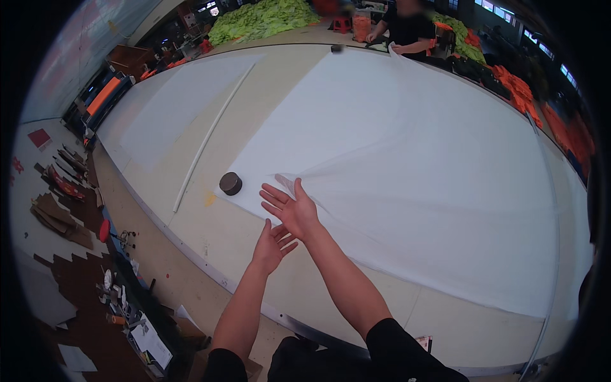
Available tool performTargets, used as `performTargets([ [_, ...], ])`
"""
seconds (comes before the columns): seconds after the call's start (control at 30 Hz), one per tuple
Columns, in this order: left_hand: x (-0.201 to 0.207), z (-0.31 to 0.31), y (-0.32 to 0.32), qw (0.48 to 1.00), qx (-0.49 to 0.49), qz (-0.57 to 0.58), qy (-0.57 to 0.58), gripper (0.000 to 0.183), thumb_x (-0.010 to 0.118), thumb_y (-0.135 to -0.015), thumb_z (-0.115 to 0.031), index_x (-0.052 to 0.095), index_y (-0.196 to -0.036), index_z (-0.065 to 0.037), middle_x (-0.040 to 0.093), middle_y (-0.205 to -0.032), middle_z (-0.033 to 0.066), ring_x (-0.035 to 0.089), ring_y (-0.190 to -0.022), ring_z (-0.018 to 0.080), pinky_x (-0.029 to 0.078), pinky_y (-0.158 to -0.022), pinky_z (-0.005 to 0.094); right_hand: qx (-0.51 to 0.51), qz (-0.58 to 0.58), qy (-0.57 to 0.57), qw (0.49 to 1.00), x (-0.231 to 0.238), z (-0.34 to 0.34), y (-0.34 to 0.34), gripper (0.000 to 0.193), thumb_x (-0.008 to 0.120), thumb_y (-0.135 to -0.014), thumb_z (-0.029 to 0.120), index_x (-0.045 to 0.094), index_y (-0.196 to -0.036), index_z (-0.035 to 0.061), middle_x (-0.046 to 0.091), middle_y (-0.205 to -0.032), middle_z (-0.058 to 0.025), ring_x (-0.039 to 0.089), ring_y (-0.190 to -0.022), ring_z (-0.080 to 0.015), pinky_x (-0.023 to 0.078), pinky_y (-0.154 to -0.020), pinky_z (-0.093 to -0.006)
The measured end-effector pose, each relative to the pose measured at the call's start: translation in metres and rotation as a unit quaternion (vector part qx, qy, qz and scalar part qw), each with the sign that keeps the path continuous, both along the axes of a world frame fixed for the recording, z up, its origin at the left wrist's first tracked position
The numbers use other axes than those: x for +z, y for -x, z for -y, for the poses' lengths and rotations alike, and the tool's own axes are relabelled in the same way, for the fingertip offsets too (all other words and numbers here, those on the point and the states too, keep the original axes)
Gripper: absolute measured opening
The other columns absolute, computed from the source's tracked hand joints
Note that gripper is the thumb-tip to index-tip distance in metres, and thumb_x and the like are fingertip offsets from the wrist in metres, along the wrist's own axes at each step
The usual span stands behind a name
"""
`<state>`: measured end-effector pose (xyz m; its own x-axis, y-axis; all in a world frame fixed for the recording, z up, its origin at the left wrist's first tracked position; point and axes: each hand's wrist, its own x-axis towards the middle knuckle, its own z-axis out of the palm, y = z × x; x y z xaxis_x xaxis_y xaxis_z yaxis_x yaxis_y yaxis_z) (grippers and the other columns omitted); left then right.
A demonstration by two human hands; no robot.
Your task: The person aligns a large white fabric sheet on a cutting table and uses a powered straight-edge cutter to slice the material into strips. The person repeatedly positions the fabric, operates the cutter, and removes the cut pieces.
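Note:
A thin, translucent white sheet (445,165) is spread over the long table, with creases fanning out from its near left corner. That corner is lifted and puckered just beyond my right hand (293,209), whose fingers are spread with nothing gripped; whether it touches the sheet I cannot tell. Slightly nearer and to the left, my left hand (270,248) is open too, its fingers apart and partly overlapped by the right hand. A dark round weight (230,183) rests at the sheet's left edge, left of both hands.
A long white strip (213,130) lies across the pale table (191,235) at left. Another dark weight (337,49) sits at the far edge. Beyond it, a person in black (410,32) handles the sheet's far side. Yellow-green fabric (261,21) is heaped behind; a metal rail (552,267) crosses at right.

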<state>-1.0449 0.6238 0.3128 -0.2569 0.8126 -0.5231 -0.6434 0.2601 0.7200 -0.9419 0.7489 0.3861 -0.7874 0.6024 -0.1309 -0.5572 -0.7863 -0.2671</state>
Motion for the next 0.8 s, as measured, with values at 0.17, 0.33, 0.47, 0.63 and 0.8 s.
performTargets([
  [0.17,-0.003,-0.082,0.11,0.957,-0.127,0.198,-0.168,0.094,0.029,-0.105,-0.078,0.05,-0.152,0.001,0.056,-0.151,0.0175,0.055,-0.137,0.0335,0.044,-0.116,0.0497,-0.021,0.317,-0.214,0.924,-0.068,-0.027,0.03,0.062,0.037,-0.115,0.056,0.066,-0.123,0.0016,0.07,-0.075,-0.0054,0.065,-0.06,-0.0155,0.056,-0.067,-0.0336],
  [0.33,-0.023,-0.128,0.187,0.982,-0.135,0.067,-0.112,0.069,0.049,-0.109,-0.058,0.057,-0.146,0.0,0.064,-0.14,0.0148,0.059,-0.131,0.0292,0.043,-0.116,0.0479,-0.084,0.463,-0.241,0.849,-0.133,-0.012,0.112,0.055,0.047,-0.113,0.052,0.07,-0.103,0.0031,0.066,-0.074,-0.0042,0.063,-0.065,-0.0139,0.053,-0.067,-0.0304],
  [0.47,-0.044,-0.15,0.252,0.987,-0.148,-0.057,-0.007,0.021,0.067,-0.106,-0.014,0.069,-0.122,-0.001,0.072,-0.108,0.0031,0.068,-0.098,0.0135,0.057,-0.088,0.0316,-0.15,0.492,-0.172,0.84,-0.151,-0.009,0.183,0.051,0.05,-0.113,0.047,0.071,-0.107,0.0009,0.069,-0.082,-0.0059,0.066,-0.077,-0.0146,0.055,-0.071,-0.0328],
  [0.63,-0.005,-0.165,0.329,0.959,-0.156,-0.217,-0.1,0.019,0.067,-0.107,-0.018,0.07,-0.116,-0.002,0.071,-0.097,0.0007,0.064,-0.088,0.008,0.053,-0.08,0.028,-0.115,0.605,-0.505,0.605,-0.148,-0.005,0.268,0.058,0.08,-0.091,0.042,0.067,-0.128,0.0,0.07,-0.123,-0.0166,0.067,-0.114,-0.0287,0.054,-0.095,-0.0419],
  [0.8,0.026,-0.158,0.369,0.938,-0.187,-0.241,-0.162,0.015,0.066,-0.107,-0.015,0.069,-0.112,-0.001,0.068,-0.098,0.0008,0.061,-0.086,0.0078,0.052,-0.081,0.0262,0.042,0.65,-0.635,0.415,-0.166,-0.042,0.372,0.083,0.086,-0.078,0.036,0.055,-0.149,0.006,0.054,-0.151,-0.0171,0.059,-0.125,-0.0347,0.05,-0.102,-0.0501],
])
